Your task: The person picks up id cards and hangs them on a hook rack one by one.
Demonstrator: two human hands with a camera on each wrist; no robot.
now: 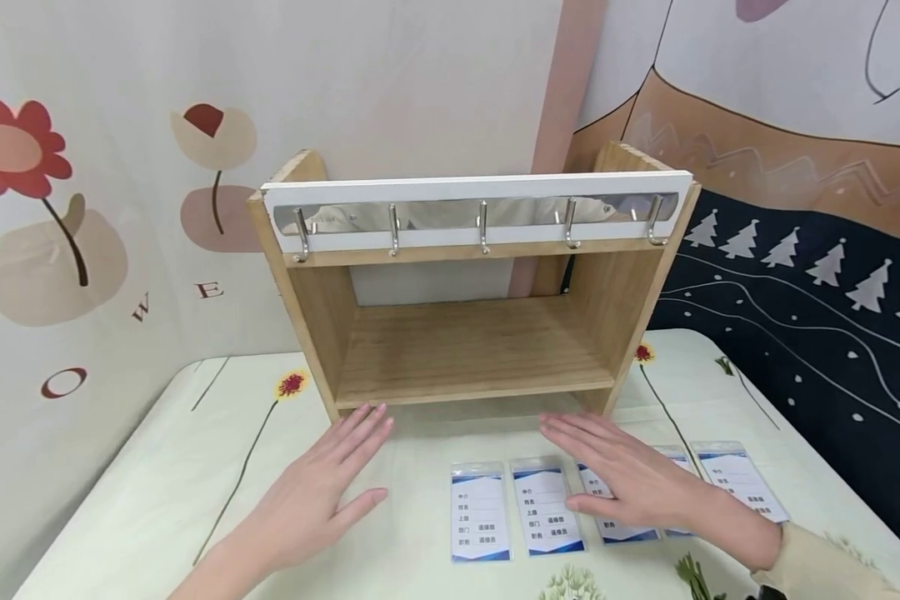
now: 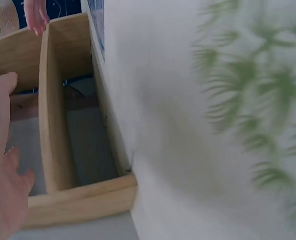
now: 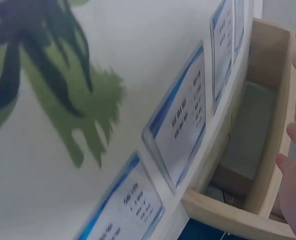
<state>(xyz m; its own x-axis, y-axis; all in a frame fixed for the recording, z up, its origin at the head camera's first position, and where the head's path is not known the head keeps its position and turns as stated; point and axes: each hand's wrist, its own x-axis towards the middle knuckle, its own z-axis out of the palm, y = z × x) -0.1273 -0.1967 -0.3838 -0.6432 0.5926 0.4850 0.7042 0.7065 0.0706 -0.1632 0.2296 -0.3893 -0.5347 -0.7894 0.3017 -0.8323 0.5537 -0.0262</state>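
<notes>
A wooden shelf with a white front rail and several metal hooks stands on the cloth-covered table. My left hand is held out, fingers straight, in front of the shelf's lower left corner. On the other side my right hand reaches above the ID badges with straight fingers pointing at the lower right corner. Neither hand holds anything. Several ID badges in clear sleeves lie in a row, among them a leftmost badge and one beside it; my right hand partly covers others. Both wrist views show the shelf's wooden frame beside the fingers.
The pale tablecloth is printed with flowers. Behind the shelf hangs a light curtain with flower drawings, and at the right a dark cloth with white trees closes off the side.
</notes>
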